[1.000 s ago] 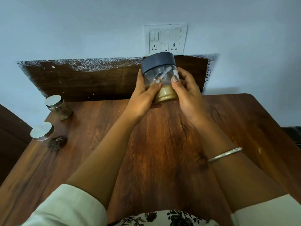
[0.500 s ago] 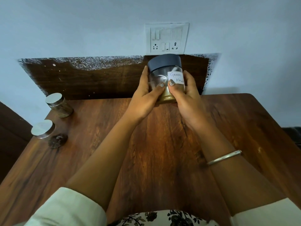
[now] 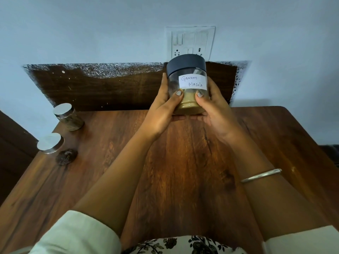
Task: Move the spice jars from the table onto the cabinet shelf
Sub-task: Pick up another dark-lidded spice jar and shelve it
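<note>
A clear spice jar (image 3: 188,83) with a dark blue lid and a white label reading "Garam Masala" holds tan powder at its bottom. Both hands hold it upright at the far side of the wooden table (image 3: 183,171). My left hand (image 3: 161,110) grips its left side and my right hand (image 3: 214,109) grips its right side, thumbs across the front. Two small silver-lidded jars stand at the table's left edge: one further back (image 3: 68,117), one nearer (image 3: 50,143).
A dark wooden backboard (image 3: 110,88) runs behind the table against a pale blue wall. A white switch and socket plate (image 3: 190,43) sits above it. A dark round knot (image 3: 66,156) marks the tabletop beside the nearer jar. No cabinet shelf is in view.
The jar has been turned in my hands so its label now faces me, and it has shifted slightly to the right.
</note>
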A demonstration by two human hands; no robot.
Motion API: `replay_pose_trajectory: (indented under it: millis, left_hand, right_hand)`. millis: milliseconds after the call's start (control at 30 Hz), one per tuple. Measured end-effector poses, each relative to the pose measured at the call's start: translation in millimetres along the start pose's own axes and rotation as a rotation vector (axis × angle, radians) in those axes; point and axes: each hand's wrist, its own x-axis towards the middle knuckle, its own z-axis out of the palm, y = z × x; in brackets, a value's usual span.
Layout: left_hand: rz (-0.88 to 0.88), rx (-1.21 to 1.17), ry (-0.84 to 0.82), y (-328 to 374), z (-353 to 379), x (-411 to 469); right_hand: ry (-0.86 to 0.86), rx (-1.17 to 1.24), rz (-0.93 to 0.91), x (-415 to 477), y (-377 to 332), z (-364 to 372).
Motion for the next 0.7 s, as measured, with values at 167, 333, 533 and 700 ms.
replay_pose_trajectory:
  millis: [167,333,533,700]
  left_hand:
    - [0.048,0.204,-0.005,0,-5,-2]
    - [0.058,0.255,-0.047,-2,-12,-4]
    - [0.100,0.349,-0.069,-4,-11,-10]
    - [0.167,0.519,-0.093,-7,-12,-10]
  right_hand:
    - [0.038,-0.171,-0.003,-3,1,-3]
    - [-0.101,-0.392,0.002,-8,-9,-11]
    - [-0.116,-0.628,0.019,-11,-17,-12]
    - [-0.099,-0.648,-0.003,-16,-20,-12]
